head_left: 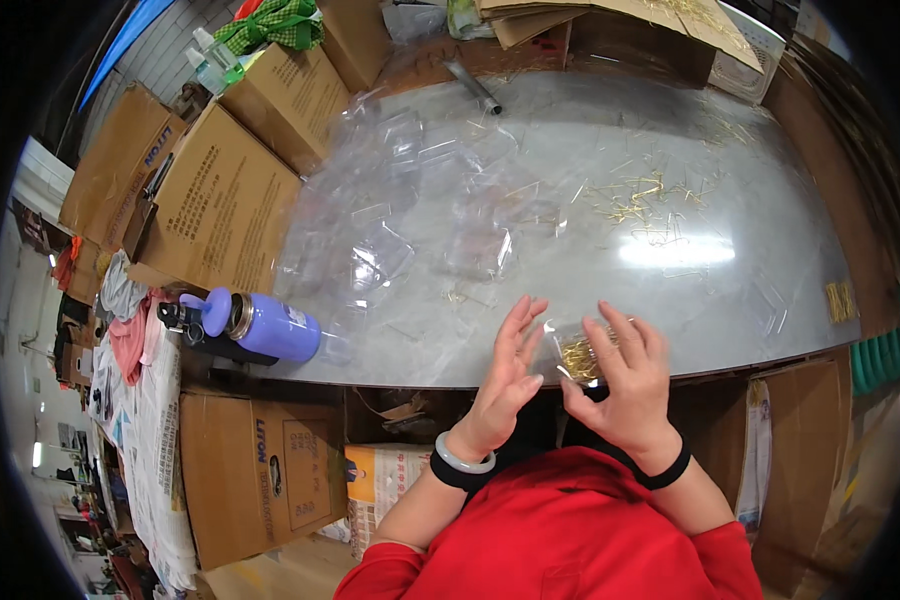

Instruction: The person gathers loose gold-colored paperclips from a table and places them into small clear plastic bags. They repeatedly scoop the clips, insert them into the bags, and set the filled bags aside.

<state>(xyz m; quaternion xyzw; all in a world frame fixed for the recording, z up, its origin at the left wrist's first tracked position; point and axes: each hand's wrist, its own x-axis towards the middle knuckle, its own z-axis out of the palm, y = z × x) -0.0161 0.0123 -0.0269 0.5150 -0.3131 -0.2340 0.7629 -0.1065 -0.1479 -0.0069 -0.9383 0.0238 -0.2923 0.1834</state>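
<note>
At the table's near edge, my right hand (pixel 630 385) curves over a small clear plastic box (pixel 577 357) with thin gold-coloured metal pins inside. Its thumb is on the near side and its fingers are over the top. Just left of the box is my left hand (pixel 503 390), fingers stretched upward and apart, holding nothing. Part of the box is hidden behind the right hand's fingers. Farther off on the grey tabletop (pixel 560 120) lies a loose scatter of gold pins (pixel 640 200).
Clear plastic boxes (pixel 380 250) pile up at left centre. A purple bottle (pixel 285 330) lies on its side, lid open, near the left edge. Cardboard boxes (pixel 220 200) line the left side. A pin bundle (pixel 840 302) sits far right; a metal tube (pixel 475 88) lies at the back.
</note>
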